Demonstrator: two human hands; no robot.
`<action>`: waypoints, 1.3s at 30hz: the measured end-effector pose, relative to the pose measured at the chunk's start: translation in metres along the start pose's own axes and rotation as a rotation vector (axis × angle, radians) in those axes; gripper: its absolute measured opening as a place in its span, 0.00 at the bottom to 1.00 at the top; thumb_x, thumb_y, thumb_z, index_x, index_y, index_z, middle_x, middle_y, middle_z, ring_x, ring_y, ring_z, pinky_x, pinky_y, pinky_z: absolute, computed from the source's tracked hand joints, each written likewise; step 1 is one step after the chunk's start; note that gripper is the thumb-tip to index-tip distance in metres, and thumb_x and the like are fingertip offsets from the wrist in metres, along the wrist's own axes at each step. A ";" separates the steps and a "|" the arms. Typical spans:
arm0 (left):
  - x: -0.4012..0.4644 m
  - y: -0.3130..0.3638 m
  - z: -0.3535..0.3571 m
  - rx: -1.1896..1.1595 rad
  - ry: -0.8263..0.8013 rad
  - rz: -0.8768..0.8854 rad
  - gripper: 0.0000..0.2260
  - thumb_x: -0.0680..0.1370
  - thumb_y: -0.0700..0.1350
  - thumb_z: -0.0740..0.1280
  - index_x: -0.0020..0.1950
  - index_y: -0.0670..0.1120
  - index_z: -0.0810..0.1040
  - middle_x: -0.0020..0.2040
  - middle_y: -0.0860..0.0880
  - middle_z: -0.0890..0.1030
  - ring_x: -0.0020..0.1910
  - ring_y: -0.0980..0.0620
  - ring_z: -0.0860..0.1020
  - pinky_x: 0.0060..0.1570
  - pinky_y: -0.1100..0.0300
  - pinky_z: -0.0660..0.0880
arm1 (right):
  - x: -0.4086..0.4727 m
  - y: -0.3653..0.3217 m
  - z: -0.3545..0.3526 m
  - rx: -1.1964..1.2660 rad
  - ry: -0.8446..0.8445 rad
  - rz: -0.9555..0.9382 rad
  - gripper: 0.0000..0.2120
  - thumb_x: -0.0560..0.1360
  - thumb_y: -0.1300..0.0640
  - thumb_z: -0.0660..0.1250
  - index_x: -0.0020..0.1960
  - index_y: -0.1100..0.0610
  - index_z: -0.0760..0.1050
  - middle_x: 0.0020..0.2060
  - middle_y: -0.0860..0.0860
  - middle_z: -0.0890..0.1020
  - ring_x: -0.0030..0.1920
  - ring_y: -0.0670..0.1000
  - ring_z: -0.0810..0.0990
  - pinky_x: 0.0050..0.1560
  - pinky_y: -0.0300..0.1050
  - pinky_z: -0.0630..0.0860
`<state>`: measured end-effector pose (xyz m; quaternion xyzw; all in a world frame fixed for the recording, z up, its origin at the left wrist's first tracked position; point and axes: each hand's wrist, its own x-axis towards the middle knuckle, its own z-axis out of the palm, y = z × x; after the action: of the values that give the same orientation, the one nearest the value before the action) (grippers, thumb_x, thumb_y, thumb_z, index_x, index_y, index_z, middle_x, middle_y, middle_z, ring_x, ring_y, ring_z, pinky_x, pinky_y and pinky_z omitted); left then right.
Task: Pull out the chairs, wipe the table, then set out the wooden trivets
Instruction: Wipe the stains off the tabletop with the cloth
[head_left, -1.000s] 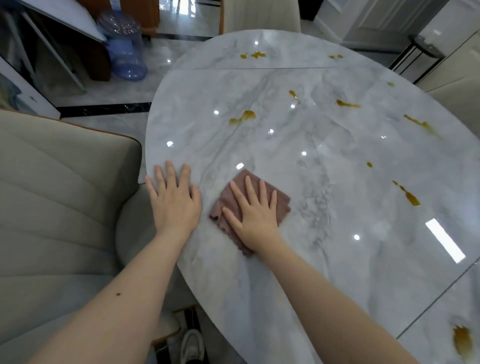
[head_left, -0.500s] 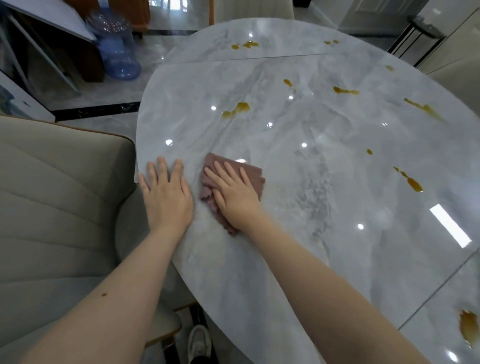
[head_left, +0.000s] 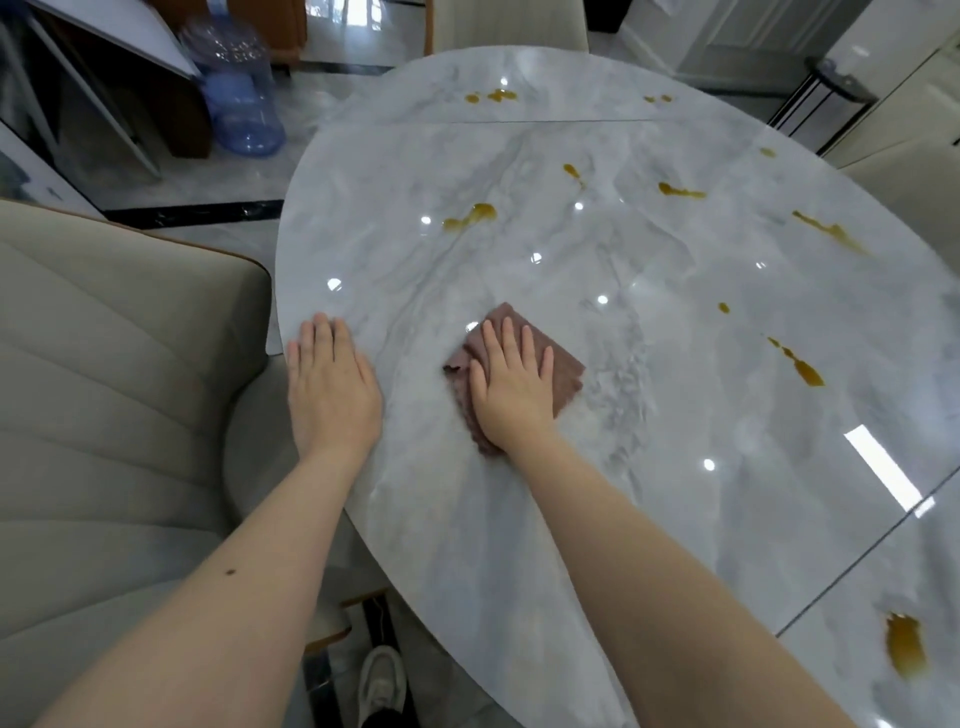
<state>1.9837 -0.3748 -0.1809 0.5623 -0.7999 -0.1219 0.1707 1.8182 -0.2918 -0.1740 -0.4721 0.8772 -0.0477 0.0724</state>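
Note:
A round grey marble table (head_left: 649, 467) fills the view, dotted with several amber spills (head_left: 470, 217). My right hand (head_left: 511, 384) lies flat, fingers spread, pressing a folded mauve cloth (head_left: 563, 376) onto the tabletop near the left side. My left hand (head_left: 332, 387) rests palm down on the table's left edge, holding nothing. A beige upholstered chair (head_left: 114, 389) stands pulled out at the left, its seat under my left forearm. No wooden trivets are in view.
A second beige chair (head_left: 509, 23) stands at the far side and a third (head_left: 914, 197) at the right. A blue water jug (head_left: 236, 88) and a folding stand sit on the glossy floor at back left. My shoe (head_left: 382, 686) shows below the table's edge.
My right hand has slid the cloth to the left, then back to the right across the tabletop. My left hand has stayed on the table's edge.

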 end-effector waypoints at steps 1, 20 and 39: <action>0.001 0.000 0.000 -0.006 0.007 -0.002 0.21 0.82 0.43 0.51 0.73 0.37 0.63 0.74 0.40 0.63 0.75 0.43 0.58 0.75 0.50 0.51 | 0.013 -0.014 0.001 0.005 0.014 -0.003 0.26 0.82 0.47 0.48 0.78 0.49 0.48 0.78 0.50 0.50 0.78 0.52 0.46 0.75 0.56 0.40; -0.007 -0.001 -0.003 -0.040 0.009 0.010 0.21 0.82 0.42 0.48 0.74 0.35 0.60 0.75 0.40 0.62 0.75 0.44 0.57 0.76 0.54 0.48 | -0.034 0.004 -0.001 -0.004 0.012 -0.012 0.26 0.80 0.45 0.43 0.78 0.46 0.50 0.78 0.48 0.52 0.78 0.53 0.46 0.75 0.56 0.41; 0.052 -0.011 0.000 -0.049 -0.004 0.021 0.21 0.82 0.42 0.51 0.75 0.37 0.59 0.76 0.40 0.59 0.76 0.45 0.54 0.76 0.54 0.49 | 0.061 -0.088 0.008 0.012 -0.007 -0.302 0.24 0.82 0.45 0.50 0.77 0.43 0.53 0.78 0.48 0.53 0.78 0.53 0.47 0.75 0.58 0.39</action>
<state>1.9772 -0.4275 -0.1782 0.5493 -0.8029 -0.1407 0.1839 1.8590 -0.3914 -0.1730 -0.5986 0.7955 -0.0617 0.0701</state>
